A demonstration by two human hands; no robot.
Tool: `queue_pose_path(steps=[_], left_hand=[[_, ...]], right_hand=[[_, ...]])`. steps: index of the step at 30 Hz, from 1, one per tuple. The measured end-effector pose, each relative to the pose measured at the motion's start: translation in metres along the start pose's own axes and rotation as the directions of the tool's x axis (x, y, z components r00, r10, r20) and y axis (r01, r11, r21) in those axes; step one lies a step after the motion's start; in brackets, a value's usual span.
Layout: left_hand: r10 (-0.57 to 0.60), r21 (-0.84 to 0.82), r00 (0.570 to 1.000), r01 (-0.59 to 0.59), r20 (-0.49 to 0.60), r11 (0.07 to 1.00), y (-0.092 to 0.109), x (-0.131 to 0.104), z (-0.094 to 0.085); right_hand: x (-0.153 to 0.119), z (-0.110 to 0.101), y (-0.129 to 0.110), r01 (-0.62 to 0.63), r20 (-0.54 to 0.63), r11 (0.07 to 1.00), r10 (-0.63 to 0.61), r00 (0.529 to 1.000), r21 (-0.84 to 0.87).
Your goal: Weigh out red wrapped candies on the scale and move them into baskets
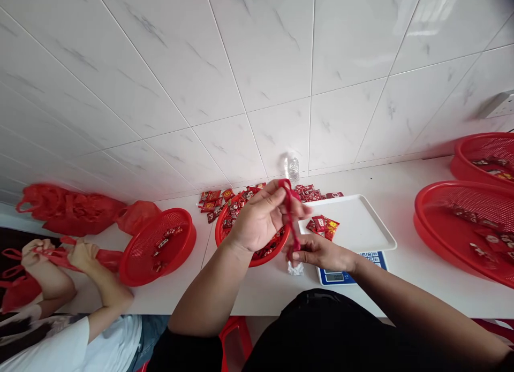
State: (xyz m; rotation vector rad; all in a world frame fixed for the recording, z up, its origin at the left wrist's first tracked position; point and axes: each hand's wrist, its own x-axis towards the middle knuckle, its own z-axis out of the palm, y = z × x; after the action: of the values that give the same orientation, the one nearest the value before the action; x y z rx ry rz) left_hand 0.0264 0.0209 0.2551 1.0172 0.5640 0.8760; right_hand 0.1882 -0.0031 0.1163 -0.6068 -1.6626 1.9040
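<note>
A thin strip of dark red material [292, 227] hangs between my two hands. My left hand [263, 214] is raised over the middle red basket [220, 242], its fingers closed round the strip's upper end. Lower and to the right, my right hand [323, 251] pinches the lower end. Red packets fill much of that basket. Behind my right hand stands a blue and white scale [339, 277] with a white tray [361, 219] on top, and a few red packets [323, 226] lie on the tray's left part.
Loose packets [211, 202] and a clear bottle [293, 168] are by the wall. Red baskets [425, 238] stand at the right, another [156, 249] at the left. Red bags [76, 209] lie far left, beside a co-worker's hands [82, 254] holding red plastic.
</note>
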Motion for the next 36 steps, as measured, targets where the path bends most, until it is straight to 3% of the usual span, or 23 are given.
queue_pose_path(steps=[1,3,5,6,7,9,12,15,18,21,23,24,25,27,29,31,33,34,36], left_hand=[[0.023,0.012,0.998,-0.022,-0.056,1.000,-0.002,0.001,-0.013],[0.048,0.136,0.979,-0.021,-0.200,0.990,-0.013,0.000,-0.056],[0.002,0.420,0.931,0.163,-0.365,0.893,-0.038,-0.009,-0.111],[-0.041,0.574,0.891,0.326,-0.452,0.752,-0.054,-0.015,-0.139],[-0.093,0.682,0.843,0.489,-0.530,0.544,-0.073,-0.022,-0.164],[-0.210,0.711,0.709,0.699,-0.673,0.083,-0.111,-0.036,-0.201],[-0.220,0.684,0.660,0.729,-0.718,-0.045,-0.156,-0.051,-0.221],[-0.215,0.698,0.674,0.713,-0.706,-0.057,-0.176,-0.053,-0.218],[-0.227,0.720,0.695,0.692,-0.682,-0.048,-0.173,-0.048,-0.215],[-0.203,0.750,0.733,0.661,-0.649,-0.007,-0.145,-0.042,-0.212],[-0.137,0.780,0.779,0.623,-0.612,0.058,-0.110,-0.039,-0.203],[-0.059,0.809,0.824,0.564,-0.563,0.166,-0.088,-0.039,-0.195],[0.029,0.827,0.854,0.493,-0.519,0.269,-0.064,-0.040,-0.185],[0.184,0.818,0.858,0.361,-0.479,0.447,-0.012,-0.044,-0.156],[0.341,0.794,0.833,0.177,-0.436,0.582,0.035,-0.050,-0.122],[0.488,0.775,0.791,-0.028,-0.369,0.631,0.066,-0.056,-0.088],[0.524,0.765,0.800,-0.133,-0.292,0.630,0.073,-0.060,-0.059],[0.492,0.766,0.827,-0.123,-0.272,0.631,0.067,-0.060,-0.046],[0.315,0.775,0.913,0.000,-0.258,0.633,0.036,-0.057,-0.024]], right_hand=[[-0.001,0.000,0.004,-0.014,0.004,1.000,0.014,1.000,0.005],[-0.011,-0.007,0.018,-0.046,-0.083,0.998,0.049,0.995,0.034],[-0.029,-0.017,0.038,-0.095,-0.168,0.992,0.108,0.980,0.086],[-0.039,-0.022,0.048,-0.136,-0.181,0.985,0.154,0.971,0.109],[-0.049,-0.025,0.057,-0.182,-0.185,0.974,0.204,0.961,0.131],[-0.066,-0.027,0.071,-0.273,-0.176,0.947,0.301,0.937,0.170],[-0.079,-0.023,0.083,-0.341,-0.171,0.918,0.376,0.911,0.204],[-0.080,-0.019,0.085,-0.328,-0.206,0.923,0.368,0.907,0.203],[-0.077,-0.020,0.083,-0.310,-0.250,0.934,0.348,0.903,0.179],[-0.076,-0.023,0.083,-0.330,-0.281,0.931,0.362,0.889,0.156],[-0.078,-0.025,0.084,-0.356,-0.302,0.923,0.385,0.872,0.147],[-0.079,-0.026,0.084,-0.367,-0.312,0.919,0.394,0.865,0.144],[-0.081,-0.027,0.085,-0.374,-0.322,0.917,0.399,0.859,0.139],[-0.083,-0.030,0.085,-0.383,-0.341,0.916,0.400,0.850,0.119],[-0.082,-0.033,0.083,-0.391,-0.354,0.917,0.393,0.849,0.080],[-0.078,-0.034,0.076,-0.387,-0.362,0.922,0.367,0.857,0.019],[-0.070,-0.031,0.064,-0.327,-0.388,0.942,0.276,0.879,-0.071],[-0.065,-0.028,0.055,-0.269,-0.406,0.955,0.197,0.892,-0.129],[-0.055,-0.017,0.037,-0.110,-0.429,0.961,-0.009,0.903,-0.253]])
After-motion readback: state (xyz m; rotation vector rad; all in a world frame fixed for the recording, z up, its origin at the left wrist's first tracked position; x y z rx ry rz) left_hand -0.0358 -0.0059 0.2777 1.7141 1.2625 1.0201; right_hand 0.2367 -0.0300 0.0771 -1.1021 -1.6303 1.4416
